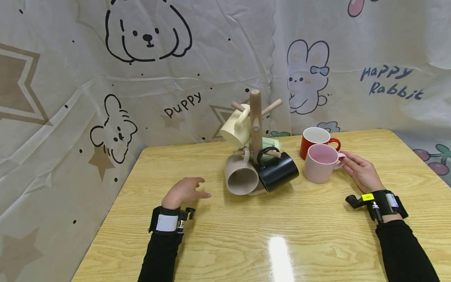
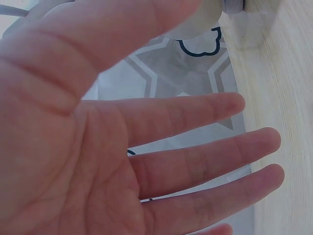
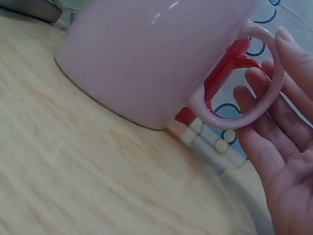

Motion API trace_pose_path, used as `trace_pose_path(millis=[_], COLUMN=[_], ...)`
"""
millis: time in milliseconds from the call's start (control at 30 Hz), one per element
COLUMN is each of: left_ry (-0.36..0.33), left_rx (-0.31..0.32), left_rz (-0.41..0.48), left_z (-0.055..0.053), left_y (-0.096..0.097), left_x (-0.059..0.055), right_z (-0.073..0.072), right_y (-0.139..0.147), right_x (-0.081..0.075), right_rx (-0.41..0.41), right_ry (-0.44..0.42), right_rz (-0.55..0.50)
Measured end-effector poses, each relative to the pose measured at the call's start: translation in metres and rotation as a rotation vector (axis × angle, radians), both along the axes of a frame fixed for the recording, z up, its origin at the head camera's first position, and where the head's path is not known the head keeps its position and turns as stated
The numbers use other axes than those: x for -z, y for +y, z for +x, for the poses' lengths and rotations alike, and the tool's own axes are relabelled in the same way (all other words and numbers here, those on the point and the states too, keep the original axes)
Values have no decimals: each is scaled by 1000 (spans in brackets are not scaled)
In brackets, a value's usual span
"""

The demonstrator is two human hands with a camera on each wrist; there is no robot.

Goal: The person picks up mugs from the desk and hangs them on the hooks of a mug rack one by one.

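A pink mug (image 1: 320, 166) stands upright on the table at the right, its handle toward my right hand (image 1: 363, 172). Thumb and fingers of that hand meet around the mug's handle (image 3: 274, 83) in the right wrist view. Directly behind it is a red mug (image 1: 305, 145) with a white inside. My left hand (image 1: 183, 192) hovers over the table left of the wooden mug rack (image 1: 256, 117), fingers extended and holding nothing. On the rack hang a cream mug (image 1: 234, 127), a taupe mug (image 1: 241, 174), a black mug (image 1: 280, 172) and a partly hidden green mug (image 1: 273, 143).
The wood-grain table (image 1: 232, 243) carries the rack near its back edge. A printed cloth (image 1: 211, 58) with cartoon animals hangs behind and to the left. Bare rack pegs (image 1: 273, 106) stick out at the upper right and toward the front.
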State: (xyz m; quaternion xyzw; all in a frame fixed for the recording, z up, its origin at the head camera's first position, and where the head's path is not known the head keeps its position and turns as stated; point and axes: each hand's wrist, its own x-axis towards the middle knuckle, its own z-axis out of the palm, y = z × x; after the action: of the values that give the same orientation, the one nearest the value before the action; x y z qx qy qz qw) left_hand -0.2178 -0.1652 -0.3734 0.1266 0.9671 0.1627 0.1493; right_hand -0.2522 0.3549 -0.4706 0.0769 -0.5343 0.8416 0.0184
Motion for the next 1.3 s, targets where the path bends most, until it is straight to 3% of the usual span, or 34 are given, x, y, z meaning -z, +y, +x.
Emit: trace_pose_path(millis=[333,600,800,1067,1300], left_ry=[-8,-10,-2,4,13], left_rx=[-13,-13,-5,16,8], left_rz=[-3,4,1,1,0], left_z=[0,0,0,0,2], left_y=[2,0,-2,-3,-4], left_x=[0,-1,-2,-3,-5], right_z=[2,7,12,21,28], right_y=[1,2,0,-4,-11], right_x=[-1,-11,-28,-49,-76], right_rx=[143,111,109,86,134], right_ry=[20,4,57,132,128], right_rz=[249,233,109,58,174])
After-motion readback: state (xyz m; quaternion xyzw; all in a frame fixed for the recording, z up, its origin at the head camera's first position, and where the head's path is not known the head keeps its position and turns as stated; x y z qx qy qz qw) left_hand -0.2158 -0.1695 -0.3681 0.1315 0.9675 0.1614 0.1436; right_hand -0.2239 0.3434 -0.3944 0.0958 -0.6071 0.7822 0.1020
